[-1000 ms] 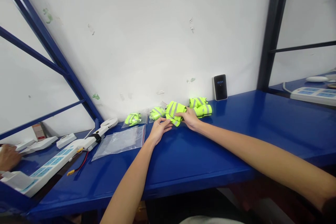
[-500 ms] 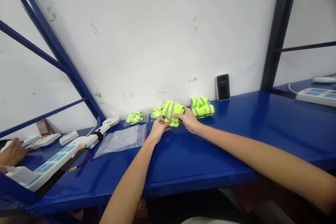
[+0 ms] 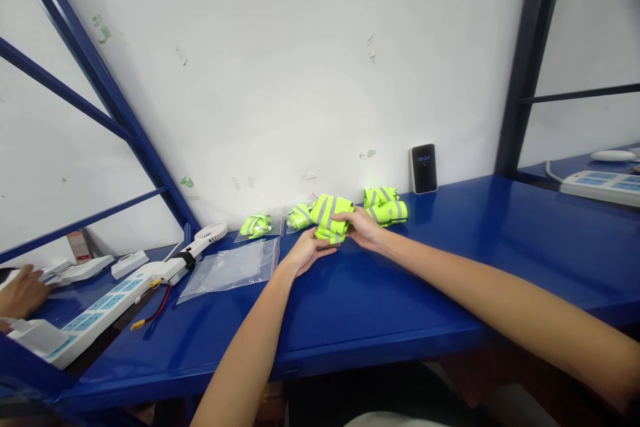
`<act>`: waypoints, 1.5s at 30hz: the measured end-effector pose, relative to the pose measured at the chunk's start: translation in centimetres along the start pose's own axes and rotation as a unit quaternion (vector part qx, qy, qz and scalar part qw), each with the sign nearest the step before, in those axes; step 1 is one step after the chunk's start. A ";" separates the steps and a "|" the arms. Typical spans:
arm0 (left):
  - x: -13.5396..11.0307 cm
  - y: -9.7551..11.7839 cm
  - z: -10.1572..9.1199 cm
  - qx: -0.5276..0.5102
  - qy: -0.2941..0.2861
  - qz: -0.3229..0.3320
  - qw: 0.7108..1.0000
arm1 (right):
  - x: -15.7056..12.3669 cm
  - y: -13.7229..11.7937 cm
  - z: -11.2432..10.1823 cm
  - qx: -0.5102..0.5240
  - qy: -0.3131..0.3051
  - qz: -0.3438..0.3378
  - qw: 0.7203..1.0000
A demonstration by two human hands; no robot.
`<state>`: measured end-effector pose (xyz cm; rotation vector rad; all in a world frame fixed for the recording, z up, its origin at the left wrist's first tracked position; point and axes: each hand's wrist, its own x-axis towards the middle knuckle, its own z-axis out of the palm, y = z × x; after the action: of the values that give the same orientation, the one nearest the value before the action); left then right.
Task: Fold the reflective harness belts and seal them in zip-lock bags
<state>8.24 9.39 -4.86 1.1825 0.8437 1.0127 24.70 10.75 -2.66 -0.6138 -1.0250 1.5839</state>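
Note:
Both my hands grip a rolled neon-yellow reflective vest [image 3: 327, 213] with grey stripes, held just over the blue table [image 3: 370, 293]. My left hand [image 3: 306, 252] pinches its lower left part, fingers partly hidden beneath it. On the right side my right hand [image 3: 364, 227] is closed round it, the thumb lying across the front. Behind to the right are more rolled vests [image 3: 387, 207]. Left of the held one, a bagged vest [image 3: 299, 216] sits by the wall, and another bagged vest [image 3: 256, 225] lies farther left. A flat clear zip bag [image 3: 230, 270] rests left of my left hand.
A small black-screened device [image 3: 424, 169] leans on the wall. On the left lie a white handheld fan [image 3: 211, 233], a long power strip [image 3: 107, 303] and a red-black cable with yellow connectors [image 3: 154, 310]. Another person's hand [image 3: 24, 290] is at the far left, beyond the blue frame [image 3: 125, 120].
My left hand has shifted slightly right and down under the vest, its fingers reaching farther beneath. The vest's lower part looks more gathered. My right hand keeps its grip.

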 end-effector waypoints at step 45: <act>0.8 -1.3 1.2 -0.035 0.152 0.038 0.987 | 0.3 1.6 -1.6 -0.522 -0.194 -0.386 0.736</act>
<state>9.88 9.63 -5.94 1.0212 0.9980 1.2965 25.11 11.49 -4.77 -0.4465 -2.1664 0.2607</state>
